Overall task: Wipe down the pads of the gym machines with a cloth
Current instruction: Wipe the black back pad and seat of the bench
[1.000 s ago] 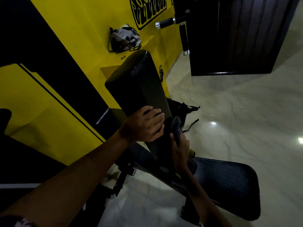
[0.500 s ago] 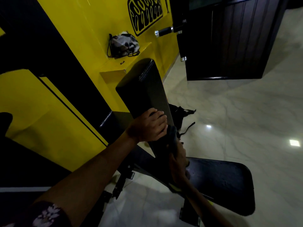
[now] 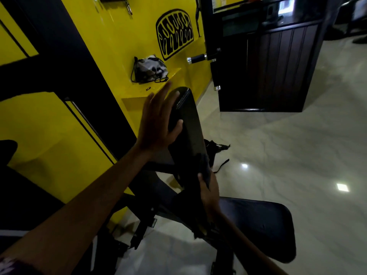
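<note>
Left hand (image 3: 156, 124) is flat, fingers spread, pressing the raised back pad (image 3: 188, 132) near its top, probably bracing it. Right hand (image 3: 208, 193) pinches a dark cloth (image 3: 205, 171) against the pad's lower edge, just above the seat pad (image 3: 258, 225), likely mid-wipe.

Left grip (image 3: 158, 124) splayed, right grip (image 3: 208, 192) clenched
</note>
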